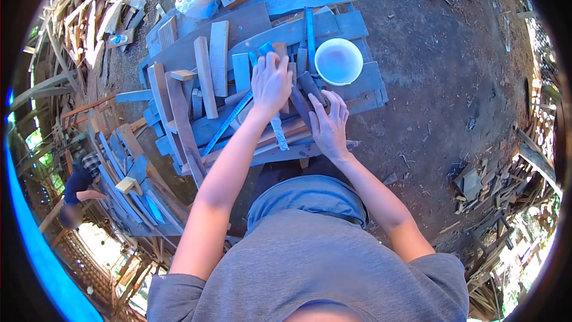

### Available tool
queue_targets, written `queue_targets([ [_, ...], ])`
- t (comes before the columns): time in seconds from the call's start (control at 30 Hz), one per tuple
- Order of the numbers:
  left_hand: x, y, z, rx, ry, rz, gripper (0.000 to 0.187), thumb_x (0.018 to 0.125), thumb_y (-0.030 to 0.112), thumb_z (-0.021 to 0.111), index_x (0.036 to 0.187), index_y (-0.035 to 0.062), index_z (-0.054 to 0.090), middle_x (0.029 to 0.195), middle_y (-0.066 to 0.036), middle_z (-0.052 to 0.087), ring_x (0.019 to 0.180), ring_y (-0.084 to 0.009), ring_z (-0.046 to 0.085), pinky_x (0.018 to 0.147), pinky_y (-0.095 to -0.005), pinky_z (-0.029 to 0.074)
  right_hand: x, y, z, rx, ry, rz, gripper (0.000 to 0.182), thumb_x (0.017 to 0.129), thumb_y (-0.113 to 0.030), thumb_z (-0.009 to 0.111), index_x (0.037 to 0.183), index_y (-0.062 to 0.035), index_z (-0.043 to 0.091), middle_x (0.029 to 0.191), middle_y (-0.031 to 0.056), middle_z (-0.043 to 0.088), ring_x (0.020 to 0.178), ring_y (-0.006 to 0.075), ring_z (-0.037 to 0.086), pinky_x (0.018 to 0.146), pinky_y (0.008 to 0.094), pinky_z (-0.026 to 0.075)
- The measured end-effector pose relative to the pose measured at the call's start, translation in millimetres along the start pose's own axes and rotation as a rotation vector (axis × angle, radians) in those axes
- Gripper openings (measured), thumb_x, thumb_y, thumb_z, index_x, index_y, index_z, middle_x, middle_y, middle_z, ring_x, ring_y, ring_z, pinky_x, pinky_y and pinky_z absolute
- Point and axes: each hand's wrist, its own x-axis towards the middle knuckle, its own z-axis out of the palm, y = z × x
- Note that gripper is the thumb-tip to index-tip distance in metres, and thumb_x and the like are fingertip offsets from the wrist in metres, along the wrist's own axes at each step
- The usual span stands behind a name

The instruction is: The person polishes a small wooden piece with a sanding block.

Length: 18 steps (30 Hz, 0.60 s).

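Grey T-shirt (298, 268) up closest, both arms stretched over a wood-strewn worktable (370, 83). Left hand (273, 86) reaches farther, knuckles up, fingers curled by a wooden block (280, 49) mid-table; can't tell if it's gripped. Right hand (329, 126) sits near a dark bar (309, 86), fingers slightly apart.

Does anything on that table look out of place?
The crumpled plastic bag at the far left of the table looks odd among the wood pieces, which lie jumbled. I see no spill.
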Motion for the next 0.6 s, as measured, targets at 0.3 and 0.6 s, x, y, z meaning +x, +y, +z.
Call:
queue_targets([
  [0.3, 64, -3, 24, 0.126, -0.383, -0.222, 0.025, 0.075, 0.03, 0.074, 0.086, 0.0078, 0.076, 0.113, -0.009, 0.051, 0.113, -0.03, 0.045, 0.092, -0.0427, 0.038, -15, 19, -20, 0.069, -0.001, 0.058, 0.04, 0.089, -0.015, 0.059, 0.129, -0.012, 0.055, 0.131, 0.013, 0.044, 0.127, 0.0321, 0.039, 0.102, 0.0453, 0.033],
  [0.6, 27, -35, -17, -0.982, -0.003, -0.223, 0.013, 0.094, 0.012, 0.06, 0.1, 0.0003, 0.063, 0.1, -0.01, 0.069, 0.091, -0.0188, 0.066, 0.081, -0.0319, 0.055, -9, 7, -21, 0.077, 0.061, 0.04, 0.04, 0.089, -0.011, 0.06, 0.13, -0.0125, 0.056, 0.126, 0.0138, 0.048, 0.12, 0.0321, 0.045, 0.098, 0.0422, 0.04],
])
